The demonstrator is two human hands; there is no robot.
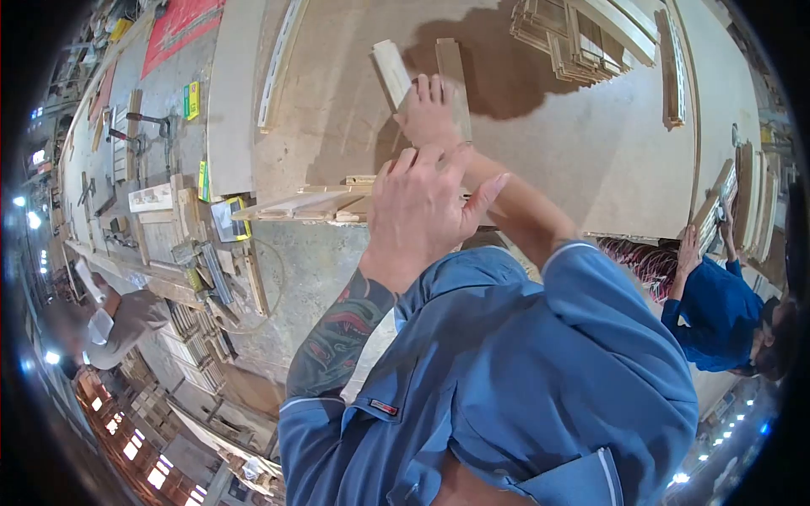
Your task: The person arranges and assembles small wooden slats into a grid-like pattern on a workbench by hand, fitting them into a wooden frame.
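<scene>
At 12 o'clock on the table (582, 160), our right hand (429, 116) lies over the near end of a pale wooden strip (390, 72), with a browner strip (450, 63) just beside it towards 1 o'clock. We cannot tell whether its fingers grip either one. Our left hand (415, 202) is nearer to us, by the table's edge, its fingers loosely bent and open, the thumb spread towards 3 o'clock. We see a pile of strips (578, 42) at 1 o'clock, boards (308, 205) along the edge at 10, and another person (717, 308) at 3.
</scene>
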